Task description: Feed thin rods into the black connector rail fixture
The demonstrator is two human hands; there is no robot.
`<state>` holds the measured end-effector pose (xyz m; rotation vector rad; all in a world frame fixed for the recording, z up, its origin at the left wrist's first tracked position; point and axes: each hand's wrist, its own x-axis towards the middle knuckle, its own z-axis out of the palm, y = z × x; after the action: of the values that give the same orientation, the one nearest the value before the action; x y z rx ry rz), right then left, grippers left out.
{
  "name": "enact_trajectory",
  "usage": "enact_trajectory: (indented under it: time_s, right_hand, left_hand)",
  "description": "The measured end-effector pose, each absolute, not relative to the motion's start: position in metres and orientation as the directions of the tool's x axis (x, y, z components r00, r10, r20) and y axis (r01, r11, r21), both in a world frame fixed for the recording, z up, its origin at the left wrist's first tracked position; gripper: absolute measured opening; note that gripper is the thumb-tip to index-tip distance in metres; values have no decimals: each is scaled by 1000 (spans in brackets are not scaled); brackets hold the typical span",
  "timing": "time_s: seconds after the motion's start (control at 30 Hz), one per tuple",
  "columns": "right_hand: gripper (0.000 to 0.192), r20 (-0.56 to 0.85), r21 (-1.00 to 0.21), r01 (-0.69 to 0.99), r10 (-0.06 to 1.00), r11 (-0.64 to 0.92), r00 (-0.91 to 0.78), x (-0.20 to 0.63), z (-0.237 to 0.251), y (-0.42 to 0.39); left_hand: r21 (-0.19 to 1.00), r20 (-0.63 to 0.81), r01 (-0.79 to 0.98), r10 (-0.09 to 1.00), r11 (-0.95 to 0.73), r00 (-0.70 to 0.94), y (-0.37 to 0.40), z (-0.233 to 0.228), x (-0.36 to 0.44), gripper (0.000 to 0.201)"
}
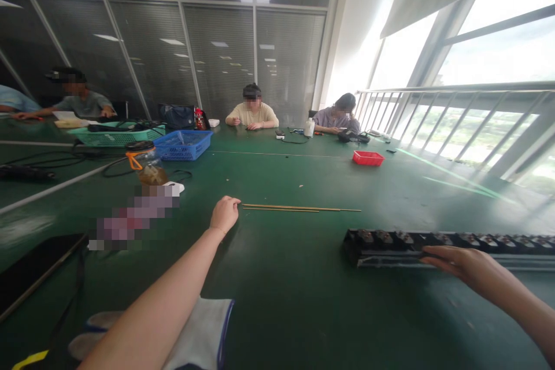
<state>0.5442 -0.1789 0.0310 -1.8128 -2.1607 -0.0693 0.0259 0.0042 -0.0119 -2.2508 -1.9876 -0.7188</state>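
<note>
A large table (277, 300) with a dark green surface is observed, extending to the far wall. Two thin brass-coloured rods (299, 208) are laid side by side near the middle, parallel to the near edge. A long black strip of components (451, 241) is positioned to the right of them, nearer the front. A small red tray (367, 158) is placed further back on the right. A blue basket (184, 145) and a green basket (113, 136) are set on the left, with black cables (52, 159) beside them. A jar with an orange handle (146, 165) is noted in front of the blue basket. A white bottle (309, 127) stands at the far side. A white cloth (203, 335) lies at the near edge.
</note>
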Motion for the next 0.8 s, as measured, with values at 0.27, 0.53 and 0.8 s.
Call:
enact_trajectory:
  time_s: [0.27, 0.53, 0.8]
  right_hand:
    - [50, 311, -291, 957, 947, 15, 79, 595, 31, -195]
    - [50, 460, -228, 969, 867, -92, 190, 552, 86, -174]
    - [29, 208, 133, 930, 908, 343, -364, 314, 66, -86]
  left_hand:
    - [256, 365, 951, 928, -171, 69, 3, -9, 27, 31]
    - [188, 374, 957, 917, -222, 139, -3, -8, 33, 34]
    - [109, 353, 959, 912, -260, 207, -12, -5, 40, 38]
